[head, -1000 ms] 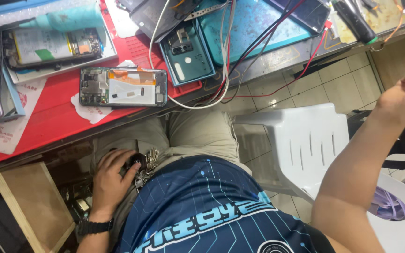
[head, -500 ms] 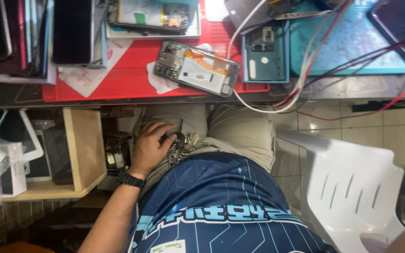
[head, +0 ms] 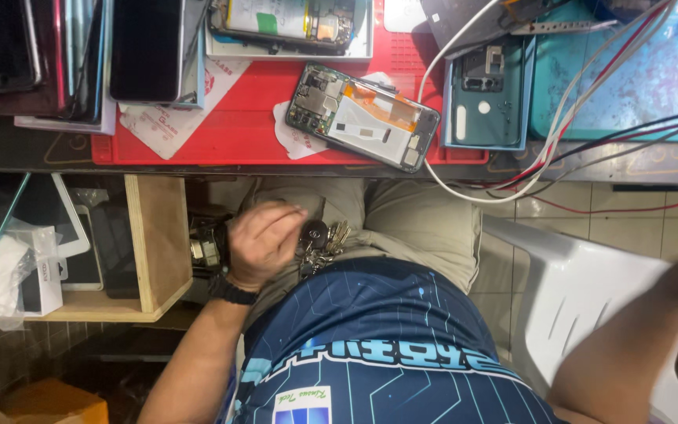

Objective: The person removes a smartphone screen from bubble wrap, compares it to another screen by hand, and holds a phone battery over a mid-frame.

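Note:
My left hand (head: 264, 239), with a dark watch on the wrist, rests at my left hip with its fingers curled around a bunch of keys (head: 322, 242) with a dark round fob. The keys lie against my beige trousers, just above the hem of my blue patterned shirt. The hand is motion-blurred. Only my right forearm (head: 629, 345) shows at the lower right, blurred, and its hand is past the frame edge. Above my lap, an opened phone (head: 362, 118) with bare circuit board lies tilted on a red mat (head: 237, 133).
A teal phone back cover (head: 486, 94) and white, red and black cables (head: 590, 133) lie on the bench. A wooden shelf (head: 158, 235) with tablets and a white box (head: 41, 275) stands under the bench at left. A white plastic chair (head: 574, 290) stands at right.
The view has swung left and closer to the bench. My left hand stays at the keys on my hip. My right arm has dropped from the upper right to the lower right.

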